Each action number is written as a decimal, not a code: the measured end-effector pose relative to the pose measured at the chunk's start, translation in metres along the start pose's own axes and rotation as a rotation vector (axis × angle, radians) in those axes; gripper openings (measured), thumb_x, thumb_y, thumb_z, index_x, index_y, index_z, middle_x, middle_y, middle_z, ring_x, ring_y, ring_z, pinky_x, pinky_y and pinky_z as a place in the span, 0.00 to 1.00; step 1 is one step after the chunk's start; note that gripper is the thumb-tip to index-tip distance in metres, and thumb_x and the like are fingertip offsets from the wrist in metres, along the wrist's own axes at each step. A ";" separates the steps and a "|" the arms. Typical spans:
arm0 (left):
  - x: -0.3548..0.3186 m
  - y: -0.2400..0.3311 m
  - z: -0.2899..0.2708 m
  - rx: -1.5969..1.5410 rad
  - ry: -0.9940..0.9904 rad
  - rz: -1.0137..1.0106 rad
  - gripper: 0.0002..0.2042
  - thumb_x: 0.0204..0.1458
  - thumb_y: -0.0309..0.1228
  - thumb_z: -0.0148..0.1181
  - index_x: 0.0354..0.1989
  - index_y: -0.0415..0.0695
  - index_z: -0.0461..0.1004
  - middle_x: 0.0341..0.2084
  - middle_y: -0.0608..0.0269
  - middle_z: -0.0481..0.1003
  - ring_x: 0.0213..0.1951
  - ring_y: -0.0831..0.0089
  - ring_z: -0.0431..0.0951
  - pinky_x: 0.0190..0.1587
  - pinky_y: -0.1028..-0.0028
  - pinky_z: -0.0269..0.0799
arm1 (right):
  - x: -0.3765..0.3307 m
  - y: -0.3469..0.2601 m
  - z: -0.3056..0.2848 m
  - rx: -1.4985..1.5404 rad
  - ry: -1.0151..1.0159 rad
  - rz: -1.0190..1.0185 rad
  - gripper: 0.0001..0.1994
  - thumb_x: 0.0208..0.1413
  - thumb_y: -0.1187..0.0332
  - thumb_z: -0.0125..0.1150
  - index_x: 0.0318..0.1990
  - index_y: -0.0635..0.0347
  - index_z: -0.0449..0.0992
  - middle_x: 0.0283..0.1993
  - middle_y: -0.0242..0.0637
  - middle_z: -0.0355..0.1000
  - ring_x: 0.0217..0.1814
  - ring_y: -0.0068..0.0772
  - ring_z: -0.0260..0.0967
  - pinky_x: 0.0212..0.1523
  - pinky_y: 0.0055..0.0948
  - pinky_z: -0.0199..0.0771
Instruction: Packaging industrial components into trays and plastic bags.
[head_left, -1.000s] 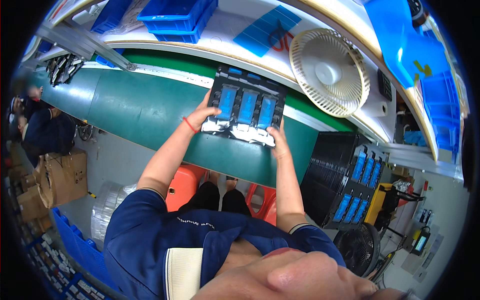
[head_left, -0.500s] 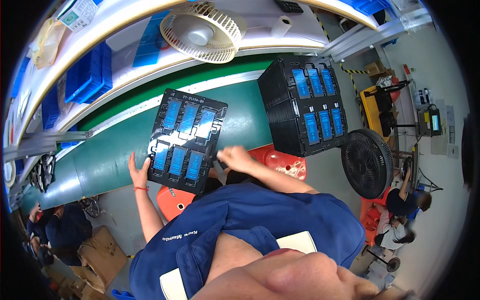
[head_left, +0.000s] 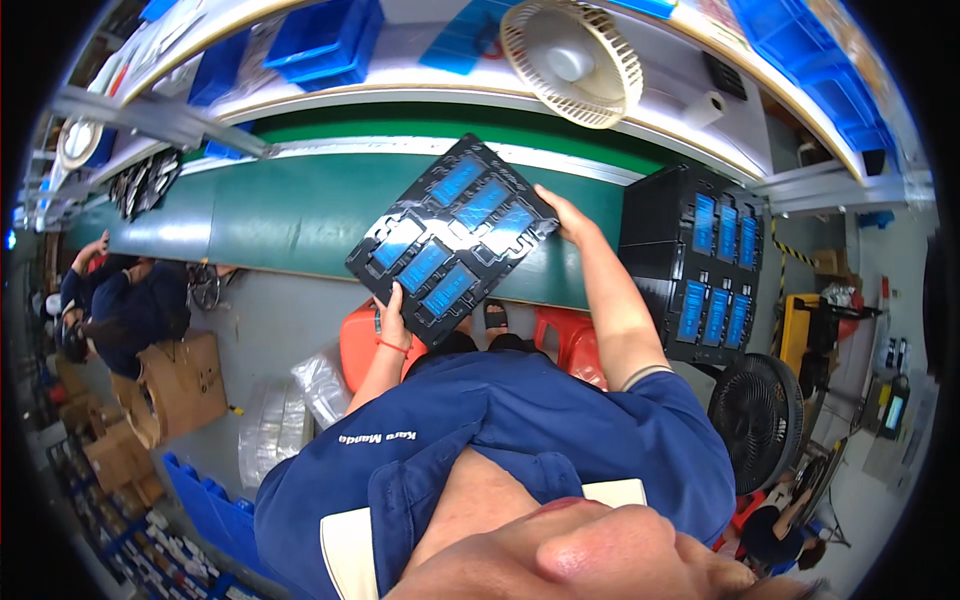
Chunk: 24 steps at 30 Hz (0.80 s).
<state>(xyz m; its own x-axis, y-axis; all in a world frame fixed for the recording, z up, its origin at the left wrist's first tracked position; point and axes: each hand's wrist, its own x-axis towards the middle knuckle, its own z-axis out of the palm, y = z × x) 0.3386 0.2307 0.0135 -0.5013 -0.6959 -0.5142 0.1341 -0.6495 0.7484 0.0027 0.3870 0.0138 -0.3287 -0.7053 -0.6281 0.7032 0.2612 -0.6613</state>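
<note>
The tray (head_left: 452,240) looked like thin moulded black plastic, fairly matt, with glossy blue panels set in its pockets. The belt (head_left: 270,215) beneath was a smooth, matt green, rubbery sheet. The fan (head_left: 572,60) had a cream plastic grille. The stack of trays (head_left: 700,265) was the same dull black plastic. The boxes (head_left: 175,385) were plain brown cardboard.

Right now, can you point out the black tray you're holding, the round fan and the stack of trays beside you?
black tray (head_left: 452,240), head view, on a blue part near its middle.
round fan (head_left: 572,60), head view, on its centre hub.
stack of trays (head_left: 655,215), head view, on the bare black top tray.
</note>
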 end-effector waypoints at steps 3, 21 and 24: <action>0.032 0.014 -0.043 -0.017 -0.105 -0.095 0.27 0.53 0.37 0.55 0.59 0.49 0.53 0.51 0.59 0.65 0.49 0.65 0.69 0.48 0.64 0.69 | -0.025 0.032 0.015 0.033 -0.001 0.042 0.25 0.57 0.46 0.44 0.48 0.58 0.72 0.48 0.35 0.72 0.49 0.28 0.68 0.54 0.26 0.62; 0.068 0.090 -0.026 0.894 0.247 -0.023 0.28 0.44 0.49 0.63 0.42 0.31 0.74 0.37 0.56 0.76 0.39 0.73 0.74 0.44 0.75 0.68 | -0.056 0.096 0.079 -0.100 0.302 -0.260 0.38 0.52 0.52 0.58 0.62 0.66 0.50 0.58 0.47 0.61 0.60 0.36 0.58 0.58 0.29 0.57; 0.073 0.091 -0.034 0.733 0.118 -0.035 0.29 0.45 0.46 0.63 0.47 0.31 0.70 0.41 0.55 0.74 0.40 0.70 0.74 0.45 0.72 0.69 | -0.072 0.078 0.089 -0.042 0.284 -0.193 0.41 0.49 0.53 0.61 0.64 0.64 0.46 0.57 0.48 0.62 0.58 0.36 0.61 0.55 0.30 0.62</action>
<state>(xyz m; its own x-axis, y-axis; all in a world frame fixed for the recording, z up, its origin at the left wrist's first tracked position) 0.3434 0.1105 0.0300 -0.3937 -0.7339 -0.5536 -0.5061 -0.3297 0.7970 0.1371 0.3993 0.0441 -0.6195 -0.5346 -0.5748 0.5864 0.1715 -0.7916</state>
